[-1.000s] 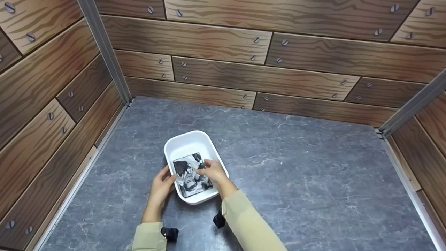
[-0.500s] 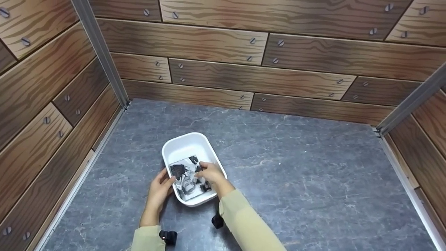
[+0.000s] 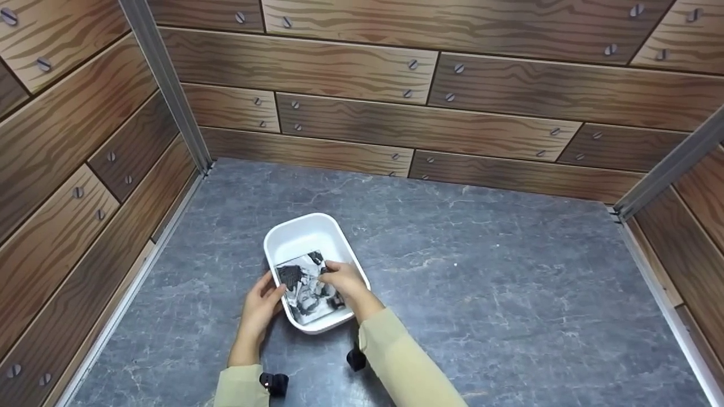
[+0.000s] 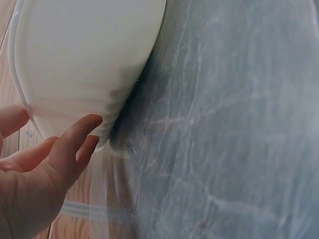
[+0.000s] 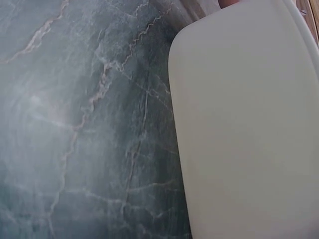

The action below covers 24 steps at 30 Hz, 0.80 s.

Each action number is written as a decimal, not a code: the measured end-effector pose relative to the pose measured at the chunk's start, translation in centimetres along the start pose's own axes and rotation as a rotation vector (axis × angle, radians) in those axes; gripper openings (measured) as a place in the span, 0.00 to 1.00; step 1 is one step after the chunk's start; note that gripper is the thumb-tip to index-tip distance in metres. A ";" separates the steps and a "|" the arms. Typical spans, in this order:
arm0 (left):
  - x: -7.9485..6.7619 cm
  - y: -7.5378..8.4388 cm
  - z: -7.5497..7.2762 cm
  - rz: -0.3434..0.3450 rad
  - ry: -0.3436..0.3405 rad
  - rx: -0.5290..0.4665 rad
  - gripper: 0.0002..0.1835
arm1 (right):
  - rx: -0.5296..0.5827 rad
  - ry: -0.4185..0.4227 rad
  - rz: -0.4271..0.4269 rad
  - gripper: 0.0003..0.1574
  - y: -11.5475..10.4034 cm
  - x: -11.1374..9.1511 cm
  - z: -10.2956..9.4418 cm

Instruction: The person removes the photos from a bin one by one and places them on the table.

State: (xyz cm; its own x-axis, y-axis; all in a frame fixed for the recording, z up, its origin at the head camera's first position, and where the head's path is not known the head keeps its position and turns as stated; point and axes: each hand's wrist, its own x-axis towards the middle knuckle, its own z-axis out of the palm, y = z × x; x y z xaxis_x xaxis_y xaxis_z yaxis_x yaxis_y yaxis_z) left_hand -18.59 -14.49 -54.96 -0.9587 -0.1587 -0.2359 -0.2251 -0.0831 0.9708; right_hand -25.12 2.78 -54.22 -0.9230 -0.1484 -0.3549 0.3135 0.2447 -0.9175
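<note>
A white rectangular tub [image 3: 305, 233] with rounded corners stands left of centre in the head view. Inside it, toward the near end, lies a flat black-and-white picture panel [image 3: 305, 291]. My left hand [image 3: 261, 302] holds the tub's left side, thumb on the rim and fingers along the outer wall. The left wrist view shows those fingers [image 4: 75, 137] curved beside the tub wall [image 4: 79, 64]. Reaching over the right rim, my right hand [image 3: 346, 282] pinches the panel's right part. The tub's outer side [image 5: 244, 124] hides that hand in the right wrist view.
The tub is on a grey marbled surface [image 3: 486, 294]. Wood-patterned walls rise at the back [image 3: 362, 124], left [image 3: 56, 226] and right [image 3: 701, 226]. Metal posts [image 3: 175, 96] stand in the corners. A black wrist device [image 3: 275, 384] is by the left sleeve.
The picture panel has shifted slightly left and toward me inside the tub, with my right hand on it. My left hand stays on the tub's side.
</note>
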 end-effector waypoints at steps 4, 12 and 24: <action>-0.1 0.0 0.0 0.004 -0.008 -0.010 0.33 | -0.004 0.028 -0.037 0.36 0.2 0.2 0.1; -0.1 -0.1 0.1 0.019 -0.012 0.013 0.34 | -0.108 0.109 -0.118 0.31 0.3 0.1 0.0; -0.1 -0.1 0.0 -0.003 0.007 0.032 0.33 | -0.109 0.138 -0.130 0.34 0.1 0.0 0.1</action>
State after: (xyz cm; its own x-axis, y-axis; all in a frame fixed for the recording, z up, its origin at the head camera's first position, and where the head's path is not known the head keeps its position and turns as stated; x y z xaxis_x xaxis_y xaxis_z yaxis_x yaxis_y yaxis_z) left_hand -18.50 -14.48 -55.04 -0.9568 -0.1658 -0.2387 -0.2332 -0.0524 0.9710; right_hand -25.12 2.68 -54.32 -0.9783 -0.0549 -0.1996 0.1702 0.3355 -0.9265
